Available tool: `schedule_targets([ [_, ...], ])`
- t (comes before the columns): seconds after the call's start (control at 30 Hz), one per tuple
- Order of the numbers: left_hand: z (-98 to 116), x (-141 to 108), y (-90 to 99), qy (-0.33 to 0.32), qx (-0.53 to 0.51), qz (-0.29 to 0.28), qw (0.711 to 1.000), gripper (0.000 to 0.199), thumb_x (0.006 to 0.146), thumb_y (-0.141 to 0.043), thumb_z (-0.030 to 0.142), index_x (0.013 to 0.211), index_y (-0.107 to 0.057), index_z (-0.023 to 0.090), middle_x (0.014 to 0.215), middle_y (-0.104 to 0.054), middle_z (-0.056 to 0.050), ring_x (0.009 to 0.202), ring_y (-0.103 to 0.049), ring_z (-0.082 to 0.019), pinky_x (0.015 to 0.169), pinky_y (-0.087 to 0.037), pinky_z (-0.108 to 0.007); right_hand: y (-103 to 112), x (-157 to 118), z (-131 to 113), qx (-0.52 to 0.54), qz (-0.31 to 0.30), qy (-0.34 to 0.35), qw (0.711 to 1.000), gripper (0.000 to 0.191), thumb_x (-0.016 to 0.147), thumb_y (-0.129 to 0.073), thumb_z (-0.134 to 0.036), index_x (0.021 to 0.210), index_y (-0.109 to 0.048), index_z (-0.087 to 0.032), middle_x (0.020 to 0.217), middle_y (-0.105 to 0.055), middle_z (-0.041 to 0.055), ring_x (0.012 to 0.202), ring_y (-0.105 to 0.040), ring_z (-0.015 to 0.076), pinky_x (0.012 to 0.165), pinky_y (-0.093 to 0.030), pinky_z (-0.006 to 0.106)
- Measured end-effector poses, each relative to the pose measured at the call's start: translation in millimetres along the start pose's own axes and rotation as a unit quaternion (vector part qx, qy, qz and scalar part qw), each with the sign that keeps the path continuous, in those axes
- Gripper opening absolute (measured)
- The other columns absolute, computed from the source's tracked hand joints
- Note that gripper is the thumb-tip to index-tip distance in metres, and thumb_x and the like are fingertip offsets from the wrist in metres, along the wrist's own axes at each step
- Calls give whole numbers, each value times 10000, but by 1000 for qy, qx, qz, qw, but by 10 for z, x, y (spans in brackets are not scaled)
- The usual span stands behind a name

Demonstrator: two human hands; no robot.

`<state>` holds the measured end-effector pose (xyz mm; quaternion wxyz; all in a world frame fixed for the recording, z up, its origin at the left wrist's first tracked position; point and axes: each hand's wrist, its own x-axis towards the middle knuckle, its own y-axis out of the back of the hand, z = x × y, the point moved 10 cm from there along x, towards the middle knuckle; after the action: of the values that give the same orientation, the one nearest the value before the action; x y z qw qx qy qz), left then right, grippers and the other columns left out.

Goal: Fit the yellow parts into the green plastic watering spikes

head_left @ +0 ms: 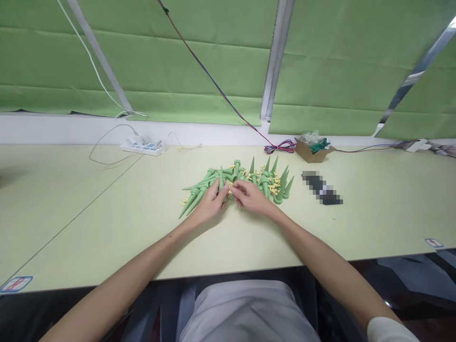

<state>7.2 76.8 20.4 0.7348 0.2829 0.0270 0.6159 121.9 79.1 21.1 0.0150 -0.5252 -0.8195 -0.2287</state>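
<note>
Left hand [215,197] pinching green spike [221,179], upright, at front of green-and-yellow pile [265,180] on table [117,228]. Right hand [249,195] just beside, fingertips pressed together at small yellow piece [231,189]. Open box [313,151] behind pile, to right.

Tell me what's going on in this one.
A person works at a pale table. The left hand holds a green cone-shaped piece, its tip pointing up, and the right hand is right beside it, fingers pinched near something small and yellow. Around the hands lies a pile of similar green pieces mixed with small yellow parts. An open cardboard box sits behind the pile, to the right.
</note>
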Motion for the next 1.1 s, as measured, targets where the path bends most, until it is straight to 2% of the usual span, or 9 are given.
schedule_targets([
  [0.03,6,-6,-23,0,9,-13,1000,348,1049,-423,559,913,-435,239,728,-490,24,614,-494,-144,584,-434,-284,4,-2,-8,-12,1,1,1000,273,1017,-482,-384,791,-467,-231,617,-542,-42,525,-524,140,570,-423,275],
  [0.17,114,-31,6,-32,102,-4,994,292,1065,-418,466,877,-388,244,755,-518,13,683,-515,-167,660,-425,-305,20,1,-43,-66,7,6,998,319,1034,-425,-329,731,-444,-230,576,-503,-37,547,-485,146,600,-384,278],
  [0.3,201,-48,2,-53,144,-7,988,284,1070,-407,424,853,-351,249,726,-497,23,644,-488,-166,644,-404,-305,23,18,-45,-95,9,10,995,369,1035,-392,-302,680,-449,-222,581,-478,-26,574,-449,146,616,-351,285],
  [0.43,179,-36,8,-53,129,-6,990,295,1070,-417,425,845,-349,247,723,-492,21,640,-482,-160,631,-407,-300,35,16,-21,-72,16,2,997,369,1034,-413,-344,691,-468,-218,587,-486,-29,568,-452,139,604,-360,276],
  [0.67,3,6,-4,-12,24,-11,1000,324,1064,-415,515,883,-385,247,747,-482,24,642,-500,-148,613,-429,-292,1,-4,-19,48,0,2,999,212,976,-539,-398,860,-518,-222,667,-535,-38,535,-505,133,534,-414,264],
  [0.73,9,4,-7,-10,28,-10,999,321,1064,-413,508,879,-378,248,732,-474,28,629,-490,-148,608,-421,-295,2,-2,-18,39,0,2,999,215,975,-538,-393,845,-506,-225,644,-527,-42,533,-515,137,536,-418,266],
  [0.93,178,-32,22,-51,126,4,991,275,1063,-419,423,857,-373,246,749,-525,10,668,-517,-170,652,-418,-317,19,-1,-36,-48,1,2,999,313,1003,-481,-373,726,-449,-232,557,-482,-39,539,-461,143,565,-366,266],
  [1.1,184,-41,20,-45,124,-2,991,269,1066,-407,421,864,-380,245,757,-527,10,676,-523,-172,662,-423,-314,22,1,-66,-64,3,15,998,366,1015,-453,-389,686,-433,-231,561,-452,-33,551,-426,144,565,-341,272],
])
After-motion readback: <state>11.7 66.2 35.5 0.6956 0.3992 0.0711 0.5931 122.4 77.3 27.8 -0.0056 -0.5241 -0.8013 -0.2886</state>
